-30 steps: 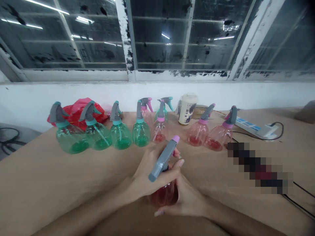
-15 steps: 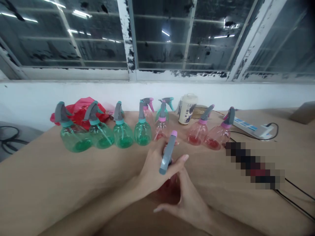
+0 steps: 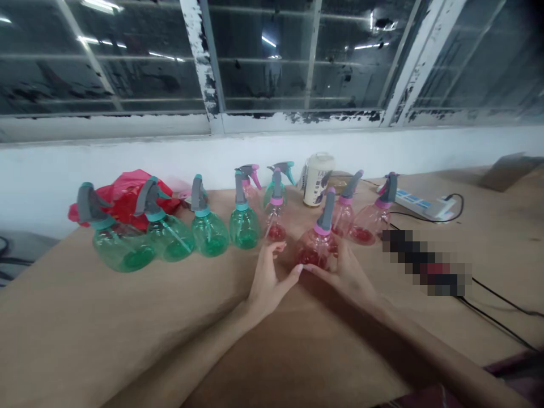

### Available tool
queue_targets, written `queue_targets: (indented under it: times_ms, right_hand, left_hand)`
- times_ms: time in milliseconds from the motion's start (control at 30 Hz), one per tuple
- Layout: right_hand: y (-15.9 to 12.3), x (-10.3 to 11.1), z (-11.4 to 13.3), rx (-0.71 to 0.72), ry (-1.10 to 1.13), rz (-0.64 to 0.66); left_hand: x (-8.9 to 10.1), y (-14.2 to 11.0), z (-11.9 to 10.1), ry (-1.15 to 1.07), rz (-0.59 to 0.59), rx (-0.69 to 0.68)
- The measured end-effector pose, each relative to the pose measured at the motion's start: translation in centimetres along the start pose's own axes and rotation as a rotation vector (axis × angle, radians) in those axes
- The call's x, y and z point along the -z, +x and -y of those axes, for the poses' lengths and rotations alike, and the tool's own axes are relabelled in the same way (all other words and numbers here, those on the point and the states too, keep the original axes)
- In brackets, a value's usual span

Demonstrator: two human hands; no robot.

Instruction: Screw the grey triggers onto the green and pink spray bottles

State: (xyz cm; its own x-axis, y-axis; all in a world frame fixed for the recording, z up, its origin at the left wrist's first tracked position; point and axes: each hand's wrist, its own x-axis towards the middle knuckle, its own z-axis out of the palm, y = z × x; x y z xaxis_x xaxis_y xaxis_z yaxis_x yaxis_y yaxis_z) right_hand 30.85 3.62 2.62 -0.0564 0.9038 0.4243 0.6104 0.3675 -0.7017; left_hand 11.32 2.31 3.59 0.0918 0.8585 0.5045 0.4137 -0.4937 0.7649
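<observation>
A clear pink spray bottle (image 3: 312,249) with a grey and pink spray head stands upright near the middle of the table, red liquid at its bottom. My right hand (image 3: 348,277) wraps round its right side, with the thumb across the front. To its left, my left hand (image 3: 270,280) has thumb and fingers apart; its thumb tip meets the right thumb tip at the bottle's front. Beyond stand other pink bottles (image 3: 276,218), partly hiding one another. On the left is a row of green-tinted spray bottles (image 3: 210,232) holding green liquid.
A red plastic bag (image 3: 127,201) lies behind the green bottles. A white paper cup (image 3: 318,180) stands near the wall. At right are a white power strip (image 3: 419,204), black cables (image 3: 497,317), a pixelated dark object (image 3: 425,263) and a brown box (image 3: 508,171).
Both hands have moved forward with the pink spray bottle, placing it by the other pink ones. My left hand has come off its spray head. The view has shifted slightly.
</observation>
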Motion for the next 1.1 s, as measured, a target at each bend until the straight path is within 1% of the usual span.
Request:
queue_targets:
  times_ms: [100, 233, 367, 600, 733, 833, 900, 967, 1100]
  right_hand:
    - [2.1, -0.4, -0.8, -0.036, -0.057, 0.005]
    - [4.0, -1.3, -0.1, -0.145, -0.192, 0.030]
    - [5.0, -1.7, 1.1, -0.213, -0.282, 0.017]
    - [6.8, -1.8, 3.1, -0.345, -0.420, 0.061]
    - [8.1, -2.3, 3.7, -0.373, -0.448, 0.068]
    - [8.5, -2.7, 4.1, -0.384, -0.452, 0.050]
    - [8.3, -2.5, 4.5, -0.379, -0.444, 0.039]
    - [7.6, -1.9, 4.7, -0.363, -0.433, 0.032]
    - [6.0, 0.7, 4.0, -0.332, -0.423, -0.017]
  left_hand:
    - [-0.2, -0.2, 0.8, 0.018, 0.017, 0.041]
    - [-0.1, -0.2, 0.6, 0.021, 0.084, 0.062]
    - [-0.1, -0.2, 0.5, 0.031, 0.133, 0.080]
    - [0.1, -0.1, 0.4, 0.054, 0.212, 0.090]
    - [0.0, 0.1, 0.5, 0.055, 0.237, 0.081]
    - [-0.1, 0.1, 0.8, 0.058, 0.252, 0.067]
    - [-0.2, 0.0, 0.9, 0.063, 0.262, 0.059]
    - [-0.2, 0.0, 0.9, 0.070, 0.272, 0.053]
    - [-0.3, -0.1, 1.0, 0.074, 0.286, 0.045]
